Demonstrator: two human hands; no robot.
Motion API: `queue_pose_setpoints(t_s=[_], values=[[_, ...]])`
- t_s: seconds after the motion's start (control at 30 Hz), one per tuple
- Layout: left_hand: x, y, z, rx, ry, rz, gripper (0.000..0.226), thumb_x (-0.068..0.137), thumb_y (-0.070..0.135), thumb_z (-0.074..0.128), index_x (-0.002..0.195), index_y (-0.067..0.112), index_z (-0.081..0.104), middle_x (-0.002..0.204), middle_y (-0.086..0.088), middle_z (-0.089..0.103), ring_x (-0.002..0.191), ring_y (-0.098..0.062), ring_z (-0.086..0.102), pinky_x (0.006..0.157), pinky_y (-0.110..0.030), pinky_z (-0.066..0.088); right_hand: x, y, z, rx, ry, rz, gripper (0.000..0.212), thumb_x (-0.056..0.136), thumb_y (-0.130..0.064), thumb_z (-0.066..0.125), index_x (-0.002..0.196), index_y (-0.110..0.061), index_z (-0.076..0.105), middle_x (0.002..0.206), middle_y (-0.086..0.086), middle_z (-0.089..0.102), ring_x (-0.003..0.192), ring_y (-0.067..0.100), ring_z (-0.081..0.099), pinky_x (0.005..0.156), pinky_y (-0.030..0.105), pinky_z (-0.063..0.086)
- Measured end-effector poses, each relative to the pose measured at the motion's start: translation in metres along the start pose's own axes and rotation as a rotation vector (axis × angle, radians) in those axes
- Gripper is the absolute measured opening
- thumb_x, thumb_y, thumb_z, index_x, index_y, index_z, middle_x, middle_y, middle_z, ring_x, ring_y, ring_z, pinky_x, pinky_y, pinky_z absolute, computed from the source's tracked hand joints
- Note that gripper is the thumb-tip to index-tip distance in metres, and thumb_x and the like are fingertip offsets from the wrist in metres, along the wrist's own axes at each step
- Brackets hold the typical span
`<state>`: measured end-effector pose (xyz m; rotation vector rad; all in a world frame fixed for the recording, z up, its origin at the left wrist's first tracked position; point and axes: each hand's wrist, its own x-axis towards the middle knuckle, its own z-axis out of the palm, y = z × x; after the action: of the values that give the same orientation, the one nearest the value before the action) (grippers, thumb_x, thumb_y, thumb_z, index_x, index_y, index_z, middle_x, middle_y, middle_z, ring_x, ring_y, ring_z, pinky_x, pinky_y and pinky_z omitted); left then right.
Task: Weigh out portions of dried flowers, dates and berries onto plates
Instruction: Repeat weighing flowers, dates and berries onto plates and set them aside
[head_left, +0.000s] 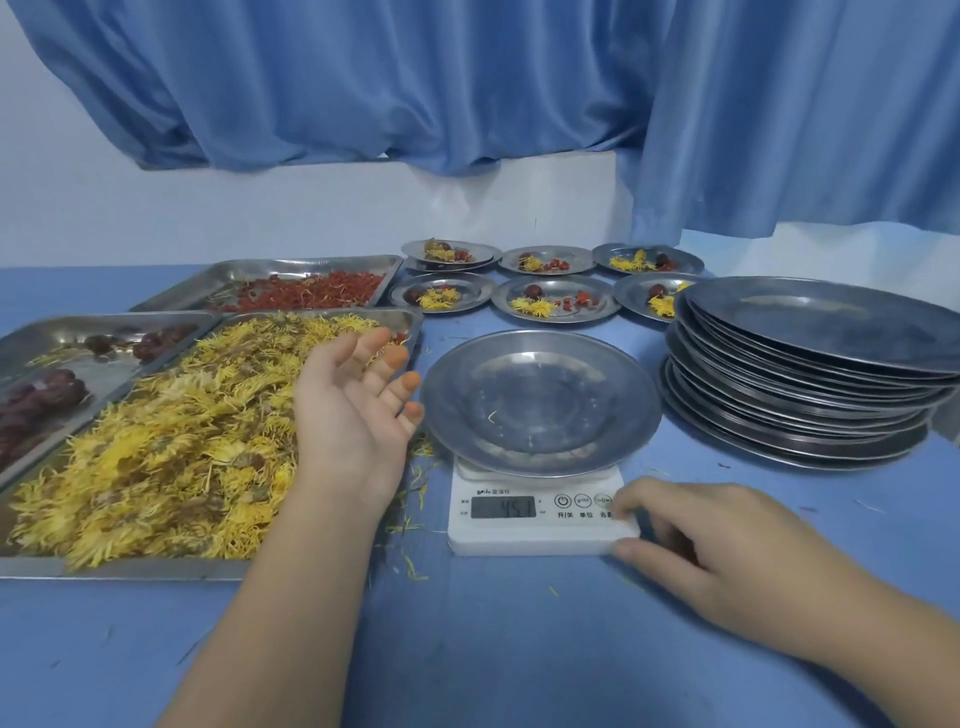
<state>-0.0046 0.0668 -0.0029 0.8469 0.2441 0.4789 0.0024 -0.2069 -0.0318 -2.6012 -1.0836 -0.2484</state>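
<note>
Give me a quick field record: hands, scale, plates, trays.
left hand: open, palm up, over right end of flower tray
right hand: holds front right corner of scale
scale: carries one plate, nearly bare; display lit, digits blurred
filled plates: behind scale
plate stack: right of scale, unfilled

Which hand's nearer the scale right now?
Right. The right hand pinches the scale at its front right corner, by the buttons. The left hand hovers open over the flower tray's right edge, left of the plate, apart from the scale.
</note>
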Motion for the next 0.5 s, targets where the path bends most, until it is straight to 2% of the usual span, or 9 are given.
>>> queue_pose_setpoints(t_s=[0.07, 0.13, 0.5], values=[[-0.0013, -0.0012, 0.0022, 0.024, -0.008, 0.003, 0.025, 0.091, 0.033, 0.047, 0.094, 0.016, 0.064, 0.074, 0.001, 0.062, 0.06, -0.014, 0.055, 0.056, -0.026, 0.039, 0.0013, 0.003, 0.0038, 0.026, -0.051, 0.011, 0.042, 0.076, -0.071, 0.033, 0.108, -0.044, 0.036, 0.081, -0.028, 0.052, 0.063, 0.003, 0.049, 0.059, 0.025, 0.042], [-0.0017, -0.0013, 0.0032, 0.035, 0.005, 0.016, 0.024, 0.092, 0.032, 0.047, 0.094, 0.015, 0.064, 0.072, 0.002, 0.061, 0.059, -0.013, 0.055, 0.056, -0.026, 0.039, 0.0043, 0.0023, 0.0052, 0.033, -0.072, 0.012, 0.043, 0.076, -0.071, 0.034, 0.11, -0.045, 0.033, 0.087, -0.034, 0.049, 0.062, 0.003, 0.05, 0.058, 0.025, 0.042], [-0.0034, 0.0008, 0.0033, 0.032, 0.117, 0.111, 0.02, 0.093, 0.027, 0.046, 0.089, 0.017, 0.063, 0.069, 0.004, 0.059, 0.056, -0.012, 0.05, 0.054, -0.023, 0.037, 0.0024, -0.006, -0.0042, 0.004, -0.164, 0.051, 0.043, 0.079, -0.067, 0.038, 0.116, -0.045, 0.036, 0.091, -0.038, 0.045, 0.063, 0.001, 0.049, 0.055, 0.021, 0.034]])
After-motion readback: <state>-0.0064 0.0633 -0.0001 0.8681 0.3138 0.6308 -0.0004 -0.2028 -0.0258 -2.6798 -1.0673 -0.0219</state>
